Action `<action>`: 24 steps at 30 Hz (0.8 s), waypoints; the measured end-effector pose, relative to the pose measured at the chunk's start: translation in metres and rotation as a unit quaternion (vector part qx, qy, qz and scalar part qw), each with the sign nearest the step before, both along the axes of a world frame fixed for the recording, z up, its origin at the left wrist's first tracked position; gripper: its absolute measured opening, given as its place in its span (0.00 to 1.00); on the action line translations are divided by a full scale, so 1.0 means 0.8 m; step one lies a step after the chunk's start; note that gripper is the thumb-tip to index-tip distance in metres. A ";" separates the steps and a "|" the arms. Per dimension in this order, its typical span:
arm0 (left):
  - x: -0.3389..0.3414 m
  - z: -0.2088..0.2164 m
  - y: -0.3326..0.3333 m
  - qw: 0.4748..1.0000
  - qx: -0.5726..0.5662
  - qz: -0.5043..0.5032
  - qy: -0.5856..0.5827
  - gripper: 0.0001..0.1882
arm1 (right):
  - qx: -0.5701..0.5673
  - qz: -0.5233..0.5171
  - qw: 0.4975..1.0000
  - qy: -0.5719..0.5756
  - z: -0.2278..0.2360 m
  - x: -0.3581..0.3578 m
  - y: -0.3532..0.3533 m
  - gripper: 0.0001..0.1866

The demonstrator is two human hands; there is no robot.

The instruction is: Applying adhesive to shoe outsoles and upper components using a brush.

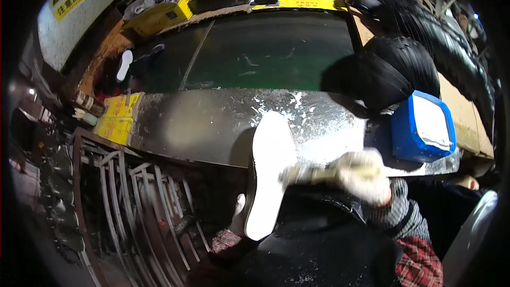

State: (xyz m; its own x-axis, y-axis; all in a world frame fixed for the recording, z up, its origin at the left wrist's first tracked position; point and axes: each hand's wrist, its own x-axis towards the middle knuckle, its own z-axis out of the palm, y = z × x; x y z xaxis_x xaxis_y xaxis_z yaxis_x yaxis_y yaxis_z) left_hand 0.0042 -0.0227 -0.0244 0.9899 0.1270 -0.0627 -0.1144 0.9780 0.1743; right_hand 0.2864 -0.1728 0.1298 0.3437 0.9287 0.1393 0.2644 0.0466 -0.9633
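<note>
A long white shoe sole (pixel 272 175) is held up over the near edge of the workbench, broad face toward me, with a dark strip along its left side. My left hand (pixel 237 217) grips it from the left near its lower end; most of the fingers are hidden behind it. In my right hand (pixel 364 176), which looks gloved and is blurred by motion, is a brush (pixel 313 174). The bristle end touches or nearly touches the sole's right edge at mid-length. Right of that hand stands a blue tub (pixel 406 127) with white stuff inside.
White flecks mark the metal bench top (pixel 202 122). A dark belt (pixel 281 48) runs behind it, with another white-soled shoe (pixel 125 65) at its left. Black wrapped bundles (pixel 396 69) sit at right, a yellow box (pixel 164 16) at back left, a metal rack (pixel 133 202) at lower left.
</note>
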 end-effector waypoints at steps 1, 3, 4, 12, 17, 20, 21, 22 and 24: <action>0.002 0.007 0.000 0.999 0.027 -0.005 0.046 0.45 | 0.064 0.075 0.994 -0.053 0.003 -0.003 -0.006 0.12; -0.004 -0.012 0.009 0.999 -0.006 -0.035 0.010 0.45 | 0.091 0.071 0.988 -0.101 0.015 -0.004 0.004 0.13; -0.009 -0.022 0.019 0.997 -0.037 -0.069 -0.028 0.46 | 0.050 -0.009 0.994 -0.099 0.024 0.001 0.035 0.15; 0.029 0.048 -0.014 0.996 -0.013 -0.009 0.090 0.46 | 0.121 0.202 0.920 -0.314 0.050 -0.049 0.020 0.10; 0.022 0.046 0.002 0.995 -0.070 -0.055 -0.047 0.42 | 0.004 0.007 1.000 -0.007 0.028 -0.054 0.019 0.15; 0.037 0.086 -0.018 0.985 0.012 0.106 0.133 0.36 | 0.047 0.185 0.982 -0.004 0.028 -0.082 -0.014 0.15; 0.045 0.109 -0.028 0.973 0.026 0.112 0.198 0.39 | 0.070 0.218 0.973 0.015 0.019 -0.076 -0.025 0.16; 0.048 0.125 -0.033 0.956 0.041 0.125 0.263 0.42 | 0.088 0.234 0.968 -0.030 0.019 -0.066 -0.027 0.16; 0.011 0.058 0.006 0.988 -0.107 -0.069 0.091 0.49 | 0.033 0.183 0.977 0.101 0.000 -0.038 -0.043 0.17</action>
